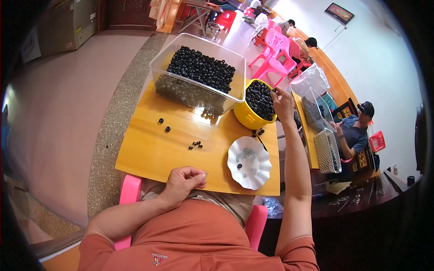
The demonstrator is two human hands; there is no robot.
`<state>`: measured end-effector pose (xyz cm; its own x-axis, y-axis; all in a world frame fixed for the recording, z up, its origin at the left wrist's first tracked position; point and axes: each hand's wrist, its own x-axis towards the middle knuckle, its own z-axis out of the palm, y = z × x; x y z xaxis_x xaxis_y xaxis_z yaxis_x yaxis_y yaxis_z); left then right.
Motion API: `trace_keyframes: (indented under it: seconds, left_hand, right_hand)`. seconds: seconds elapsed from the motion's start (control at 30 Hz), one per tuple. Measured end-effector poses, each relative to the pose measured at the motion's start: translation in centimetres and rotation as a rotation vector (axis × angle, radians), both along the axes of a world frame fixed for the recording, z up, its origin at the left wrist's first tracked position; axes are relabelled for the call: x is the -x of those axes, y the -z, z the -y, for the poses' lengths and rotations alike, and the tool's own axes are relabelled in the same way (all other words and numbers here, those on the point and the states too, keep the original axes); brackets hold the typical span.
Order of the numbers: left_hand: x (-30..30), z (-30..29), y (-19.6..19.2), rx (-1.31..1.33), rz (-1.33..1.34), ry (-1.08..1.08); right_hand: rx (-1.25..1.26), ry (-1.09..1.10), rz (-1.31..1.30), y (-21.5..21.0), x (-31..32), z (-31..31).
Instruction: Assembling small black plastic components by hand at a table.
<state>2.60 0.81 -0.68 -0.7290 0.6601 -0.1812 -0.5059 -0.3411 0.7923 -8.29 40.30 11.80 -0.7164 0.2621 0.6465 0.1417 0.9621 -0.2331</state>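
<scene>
My left hand (184, 184) is closed, thumb against the curled fingers, at the near edge of the wooden table (144, 149). Whatever it may hold is hidden. At the right rim of a yellow bucket (249, 116), my right hand (284, 106) pinches a small black ring-shaped part (274, 91). Many similar black parts (259, 97) fill the bucket. A large clear plastic bin (165, 74) behind it holds a heap of the same parts (201, 67). Nearer to me lies a white scalloped dish (258, 176) with one black part (239, 166) and small clear pieces in it.
Several loose black parts (196, 145) are scattered on the tabletop, with a few more (258, 133) beside the bucket. To the right, another person (355, 135) sits at a table with a clear bin and a white perforated basket (326, 151). Pink chairs (278, 47) stand farther back.
</scene>
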Motion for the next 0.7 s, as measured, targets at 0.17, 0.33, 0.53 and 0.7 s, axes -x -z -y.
trace_keyframes:
  seconds: [0.17, 0.33, 0.53, 0.7]
  left_hand:
    - [0.2, 0.1, 0.3, 0.004, -0.019, 0.006]
    - [0.1, 0.1, 0.2, 0.018, -0.031, 0.009]
    - [-0.3, 0.3, 0.4, -0.006, 0.013, 0.009]
    - [-0.2, 0.3, 0.2, 0.019, 0.017, 0.009]
  right_hand:
    - [-0.031, -0.088, -0.073, 0.6, -0.9, 0.1]
    - [0.02, -0.063, 0.044, 0.2, -0.8, 0.2]
    - [0.104, 0.027, 0.207, -0.5, 1.3, -0.4]
    - [0.028, 0.023, 0.119, -0.1, 1.1, -0.8]
